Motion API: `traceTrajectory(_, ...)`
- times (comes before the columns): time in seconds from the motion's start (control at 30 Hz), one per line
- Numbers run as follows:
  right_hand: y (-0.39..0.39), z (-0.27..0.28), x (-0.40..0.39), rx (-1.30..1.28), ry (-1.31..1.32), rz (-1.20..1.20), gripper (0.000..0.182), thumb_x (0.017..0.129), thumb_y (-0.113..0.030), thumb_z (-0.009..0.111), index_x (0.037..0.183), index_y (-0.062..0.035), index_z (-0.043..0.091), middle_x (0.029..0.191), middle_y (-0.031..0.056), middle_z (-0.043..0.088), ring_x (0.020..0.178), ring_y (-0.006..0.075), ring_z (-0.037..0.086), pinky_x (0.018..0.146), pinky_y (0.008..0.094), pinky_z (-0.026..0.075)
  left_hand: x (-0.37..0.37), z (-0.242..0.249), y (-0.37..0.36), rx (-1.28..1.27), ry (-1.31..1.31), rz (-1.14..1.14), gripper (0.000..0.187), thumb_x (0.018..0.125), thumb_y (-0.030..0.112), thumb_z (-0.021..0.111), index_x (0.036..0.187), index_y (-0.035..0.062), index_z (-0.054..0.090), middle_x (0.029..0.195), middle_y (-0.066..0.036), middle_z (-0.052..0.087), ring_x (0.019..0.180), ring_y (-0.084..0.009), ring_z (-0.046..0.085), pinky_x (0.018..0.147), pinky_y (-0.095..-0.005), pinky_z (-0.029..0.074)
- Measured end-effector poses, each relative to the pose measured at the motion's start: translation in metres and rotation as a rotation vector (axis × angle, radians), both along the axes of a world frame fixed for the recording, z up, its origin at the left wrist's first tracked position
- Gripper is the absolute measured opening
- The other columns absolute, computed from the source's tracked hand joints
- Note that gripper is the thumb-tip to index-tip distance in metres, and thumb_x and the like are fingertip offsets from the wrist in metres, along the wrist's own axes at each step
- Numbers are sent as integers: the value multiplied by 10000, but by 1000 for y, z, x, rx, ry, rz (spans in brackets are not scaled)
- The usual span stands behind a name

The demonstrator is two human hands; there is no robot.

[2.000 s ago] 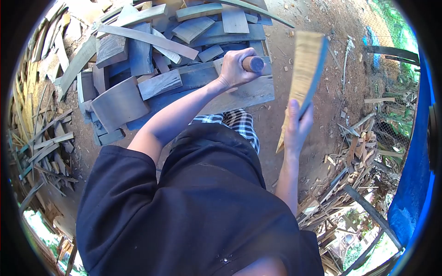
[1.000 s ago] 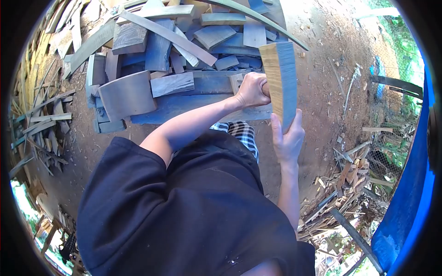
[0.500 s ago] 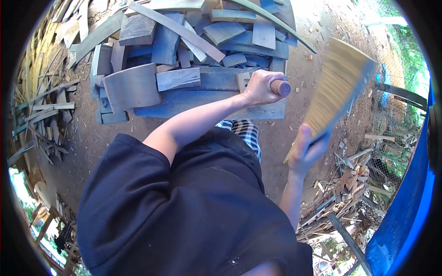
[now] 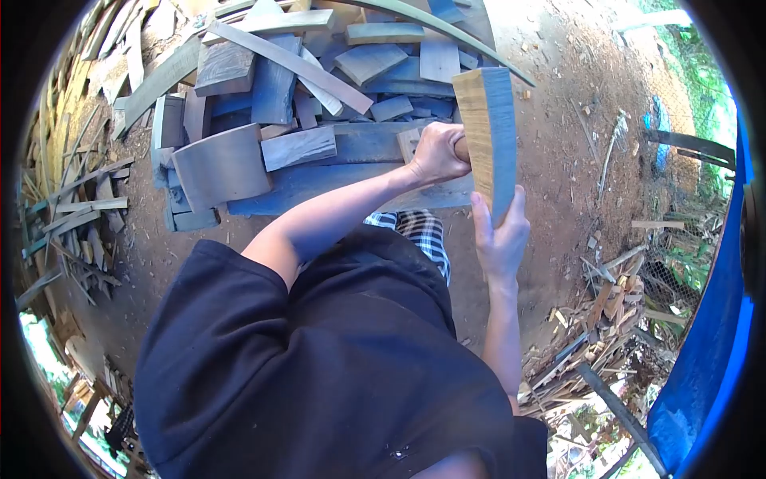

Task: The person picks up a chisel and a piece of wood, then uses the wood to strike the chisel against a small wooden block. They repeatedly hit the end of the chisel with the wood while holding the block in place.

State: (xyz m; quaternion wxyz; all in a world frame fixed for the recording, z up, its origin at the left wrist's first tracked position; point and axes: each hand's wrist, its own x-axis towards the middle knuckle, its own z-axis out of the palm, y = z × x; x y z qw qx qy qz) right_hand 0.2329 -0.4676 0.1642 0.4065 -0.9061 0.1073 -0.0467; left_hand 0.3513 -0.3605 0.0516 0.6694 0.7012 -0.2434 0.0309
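My left hand [image 4: 439, 155] is closed around a round wooden handle [image 4: 462, 148], whose far end is hidden behind a wooden block. That block [image 4: 487, 132] stands upright, with a yellowish grained face to the left and a greyish face to the right. Its lower end is gripped between the thumb and fingers of my right hand [image 4: 503, 235]. Just beyond my left hand lies a pile of wood offcuts on a bluish wooden bench [image 4: 351, 188]. A wide curved board [image 4: 223, 169] leans at the near left of the pile.
Long wood strips [image 4: 291, 65] cross the top of the pile. More scrap wood lies on the ground at the left [image 4: 88, 209] and lower right [image 4: 610, 307]. A blue tarp [image 4: 702, 343] hangs along the right edge, beside wire mesh [image 4: 678, 263].
The block has swung left and turned to show its greyish side, now in front of the handle's end. Both hands have shifted left, my right hand also upward. The bench appears slightly farther left.
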Motion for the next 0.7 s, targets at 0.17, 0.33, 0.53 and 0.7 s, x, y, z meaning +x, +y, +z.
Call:
traceTrajectory(0.17,-2,1,-10,74,-57,-67,355,904,-312,680,985,-2,527,752,160,678,690,288,704,593,374,516,17,6,5,-133,65,30,162,738,54,755,883,29,687,817,-98,702,734,-108,664,652,-278,524)
traceTrajectory(0.33,-10,-18,-26,81,-27,-125,380,908,-335,678,982,10,535,743,152,670,697,268,698,604,364,511,58,14,33,-315,504,194,266,873,252,736,714,83,607,574,33,553,510,-54,507,474,-204,377)
traceTrajectory(0.53,-16,-28,-42,146,-5,-231,392,915,-359,671,964,8,541,729,119,654,672,205,666,606,344,500,71,20,49,-360,399,107,285,888,172,655,1109,43,527,860,-43,582,775,-112,585,717,-271,466)
traceTrajectory(0.7,-18,-32,-43,162,-14,-290,388,920,-362,666,943,6,546,721,96,639,655,168,632,611,327,495,60,39,40,87,170,-178,442,924,211,642,1266,49,415,1030,-99,576,937,-174,587,864,-329,473)
